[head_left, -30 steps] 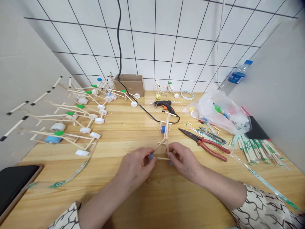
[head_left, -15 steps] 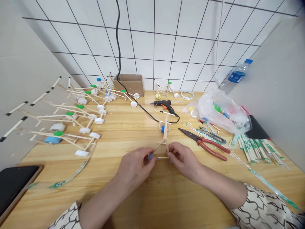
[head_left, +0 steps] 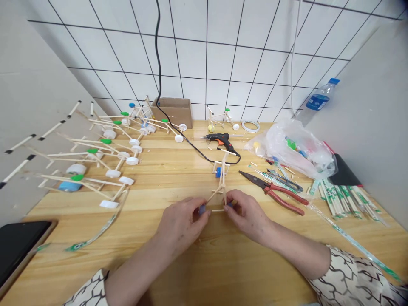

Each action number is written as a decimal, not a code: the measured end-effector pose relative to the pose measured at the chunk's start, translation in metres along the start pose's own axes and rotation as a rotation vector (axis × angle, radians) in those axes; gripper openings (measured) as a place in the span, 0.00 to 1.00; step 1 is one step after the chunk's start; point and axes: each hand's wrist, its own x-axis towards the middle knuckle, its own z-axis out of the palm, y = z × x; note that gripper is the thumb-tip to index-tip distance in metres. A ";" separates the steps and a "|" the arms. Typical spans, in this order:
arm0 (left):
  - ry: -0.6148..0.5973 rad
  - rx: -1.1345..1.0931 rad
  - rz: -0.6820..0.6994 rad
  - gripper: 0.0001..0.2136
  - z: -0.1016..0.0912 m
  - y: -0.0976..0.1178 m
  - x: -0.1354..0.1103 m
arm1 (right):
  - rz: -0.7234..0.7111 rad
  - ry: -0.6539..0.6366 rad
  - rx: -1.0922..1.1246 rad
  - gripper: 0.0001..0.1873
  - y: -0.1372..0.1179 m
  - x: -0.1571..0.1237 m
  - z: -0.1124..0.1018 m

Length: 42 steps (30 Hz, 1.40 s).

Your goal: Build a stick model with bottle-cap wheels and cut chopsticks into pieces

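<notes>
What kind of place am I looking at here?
Probably a handicraft workbench: a wooden tabletop, a black hot glue gun, red-handled pliers and rows of stick models with bottle-cap wheels.

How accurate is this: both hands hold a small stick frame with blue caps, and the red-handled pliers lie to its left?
Not quite: the red-handled pliers lie to the right of the stick frame, not its left, as the head view shows. The left hand and right hand do hold the frame, with its blue caps.

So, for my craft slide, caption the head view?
Left hand and right hand hold a stick frame with blue caps, near red-handled pliers and a glue gun.
</notes>
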 end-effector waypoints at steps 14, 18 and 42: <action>0.029 -0.118 0.000 0.10 0.001 -0.007 0.001 | -0.003 0.003 0.011 0.03 -0.001 0.000 -0.002; 0.026 -0.160 0.038 0.11 0.004 -0.010 0.001 | -0.009 0.008 0.010 0.04 -0.001 0.000 -0.002; 0.099 -0.223 0.143 0.09 0.010 -0.010 0.002 | -0.054 0.018 0.004 0.04 0.004 0.000 -0.004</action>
